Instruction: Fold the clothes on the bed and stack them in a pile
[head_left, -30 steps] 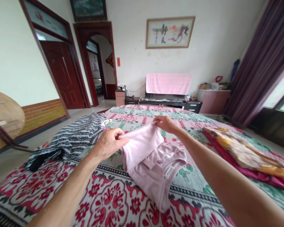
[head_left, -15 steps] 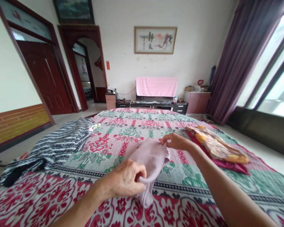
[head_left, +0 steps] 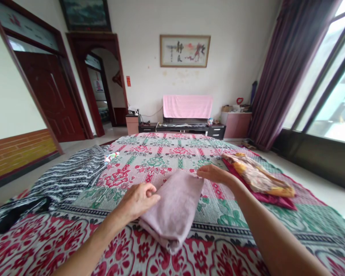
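A pale mauve cloth garment [head_left: 175,207], folded into a flat bundle, lies on the patterned bedspread [head_left: 157,163] in front of me. My left hand [head_left: 139,201] hovers at the garment's left edge, its fingers loosely curled, thumb and index apart, with nothing between them. At the far right corner of the garment, my right hand [head_left: 214,174] has its fingertips pinched together on the fabric. The garment's near end is rounded, with a small bunched fold showing underneath.
A black-and-white striped cloth [head_left: 71,174] lies crumpled at the left. To the right, a folded yellow floral garment [head_left: 255,174] rests on a dark red cloth [head_left: 275,202]. Beyond the bed stands a low black cabinet [head_left: 216,131] below a pink cloth [head_left: 188,106].
My left hand has let go of the garment's near edge and moved left and away from me. The garment now lies flatter and wider on the bed. My right hand stays at its far corner.
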A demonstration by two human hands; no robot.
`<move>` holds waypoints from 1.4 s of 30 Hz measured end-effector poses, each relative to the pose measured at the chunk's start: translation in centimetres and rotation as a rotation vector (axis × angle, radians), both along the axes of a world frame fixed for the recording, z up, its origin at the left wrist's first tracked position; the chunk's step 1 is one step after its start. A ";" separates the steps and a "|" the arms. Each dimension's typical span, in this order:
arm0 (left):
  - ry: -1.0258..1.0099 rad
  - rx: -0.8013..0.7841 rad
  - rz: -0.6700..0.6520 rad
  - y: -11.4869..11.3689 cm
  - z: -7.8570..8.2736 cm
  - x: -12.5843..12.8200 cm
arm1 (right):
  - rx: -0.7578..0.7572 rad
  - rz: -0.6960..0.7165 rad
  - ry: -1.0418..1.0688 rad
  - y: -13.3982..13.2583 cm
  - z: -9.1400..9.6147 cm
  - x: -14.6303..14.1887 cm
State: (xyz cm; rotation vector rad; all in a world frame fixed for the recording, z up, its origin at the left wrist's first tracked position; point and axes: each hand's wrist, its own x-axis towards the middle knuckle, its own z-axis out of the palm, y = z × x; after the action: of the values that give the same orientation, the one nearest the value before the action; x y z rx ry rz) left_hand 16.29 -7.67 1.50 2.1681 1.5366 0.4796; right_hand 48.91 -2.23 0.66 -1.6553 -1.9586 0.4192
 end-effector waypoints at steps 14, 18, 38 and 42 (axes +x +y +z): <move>-0.077 -0.172 -0.031 1.2 -2.9 0.4 | -0.249 0.127 -0.043 0.3 -1.3 -1.5; -0.327 -0.287 0.030 0.7 -2.9 0.9 | -0.099 -0.003 0.359 1.8 -2.9 -2.5; 0.074 0.044 -0.039 0.6 -2.3 0.2 | -0.262 0.007 0.653 1.9 -4.5 -2.6; 0.069 0.094 -0.119 0.8 -2.7 0.0 | -0.099 -0.120 0.334 2.1 -4.8 -2.9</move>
State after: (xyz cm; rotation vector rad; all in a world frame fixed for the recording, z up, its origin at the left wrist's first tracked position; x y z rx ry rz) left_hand 16.31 -6.84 -1.25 2.3555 1.4359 0.4505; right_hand 46.00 -0.12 -4.12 -1.6324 -1.6089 0.7062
